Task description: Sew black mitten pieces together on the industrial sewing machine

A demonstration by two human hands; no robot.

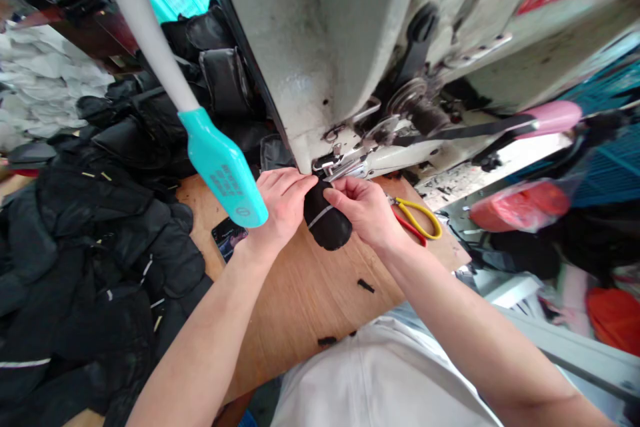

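A small black fabric piece, rounded at its lower end and crossed by a thin grey stripe, sits under the needle area of a sewing machine. My left hand holds its left edge, fingers together and pointing at the presser foot; the thumb is hidden. On the other side, my right hand pinches the upper right edge between thumb and forefinger, close to the metal parts of the machine. The far end of the piece is hidden beneath the foot and my fingertips.
A turquoise-ended lamp hangs over my left wrist. On the wooden table are a phone, a cutting tool with yellow and red handles and black scraps. Black fabric pieces are heaped at left.
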